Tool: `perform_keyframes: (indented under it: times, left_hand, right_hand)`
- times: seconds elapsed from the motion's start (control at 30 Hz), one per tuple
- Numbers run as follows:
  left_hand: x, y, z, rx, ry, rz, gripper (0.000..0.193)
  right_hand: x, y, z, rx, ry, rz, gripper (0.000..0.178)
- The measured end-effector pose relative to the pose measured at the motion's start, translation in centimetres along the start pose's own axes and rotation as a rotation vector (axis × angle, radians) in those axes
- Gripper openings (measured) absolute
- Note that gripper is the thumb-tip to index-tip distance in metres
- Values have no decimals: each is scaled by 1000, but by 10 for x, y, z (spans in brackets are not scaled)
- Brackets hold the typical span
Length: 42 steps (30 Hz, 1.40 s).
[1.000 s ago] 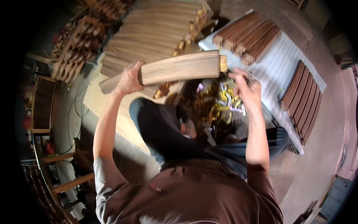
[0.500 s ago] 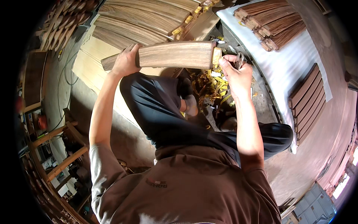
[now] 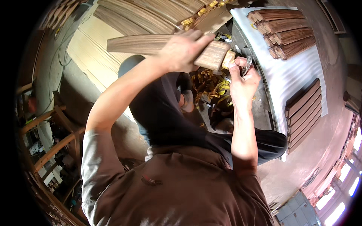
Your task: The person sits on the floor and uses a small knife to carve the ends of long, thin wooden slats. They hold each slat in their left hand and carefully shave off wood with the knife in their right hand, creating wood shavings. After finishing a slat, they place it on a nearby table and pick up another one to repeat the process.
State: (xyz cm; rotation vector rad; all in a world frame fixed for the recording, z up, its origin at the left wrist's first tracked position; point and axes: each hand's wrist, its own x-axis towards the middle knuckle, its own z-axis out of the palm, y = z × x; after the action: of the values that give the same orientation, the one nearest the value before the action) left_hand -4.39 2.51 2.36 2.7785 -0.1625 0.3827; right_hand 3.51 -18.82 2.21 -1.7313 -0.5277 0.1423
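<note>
A curved brown wooden slat (image 3: 137, 43) lies crosswise in front of me, above my bent knee. My left hand (image 3: 186, 51) is closed around it close to its right end. That end carries a narrower tenon (image 3: 228, 59) wrapped in yellow tape. My right hand (image 3: 244, 77) is at the tenon, its thumb and fingertips pinched against the tape's edge. A small shiny metal tool (image 3: 247, 64) is tucked in the right hand's fingers; its exact kind is hard to make out. The fingers hide whether a loose strip of tape is between them.
Several similar slats (image 3: 151, 17) with yellow-taped ends lie on cardboard (image 3: 88, 56) beyond the left hand. Yellow tape scraps (image 3: 211, 84) litter the floor below. To the right, a white sheet (image 3: 281, 69) bears bundled slats (image 3: 286, 32) and a row of darker slats (image 3: 305, 113).
My left hand has slid right along the slat, from its left part to near the tenon. The slat's right end has turned and dropped slightly. My right hand remains at the taped tenon.
</note>
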Motion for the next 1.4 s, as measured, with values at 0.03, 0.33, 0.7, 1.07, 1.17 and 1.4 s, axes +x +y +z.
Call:
perform_keyframes:
  times: [0.03, 0.33, 0.7, 1.07, 1.17, 1.4]
  left_hand:
    - [4, 4, 7, 23, 15, -15, 89]
    - [-3, 18, 23, 30, 90, -85, 81]
    - [-13, 1, 9, -170, -149, -25, 95]
    - [-21, 1, 2, -187, -160, -7, 95]
    - [-21, 1, 1, -207, -177, -19, 94]
    - [-26, -2, 2, -266, -154, -11, 92]
  right_hand:
    - [-1, 3, -2, 52, 22, 197, 5]
    - [-3, 8, -60, 313, -84, 174, 37]
    - [26, -45, -61, 255, -90, -181, 33]
    - [6, -36, -25, 220, -140, -23, 10]
    - [11, -32, -38, 25, -293, -265, 7]
    - [-2, -54, -74, -90, -319, -282, 8]
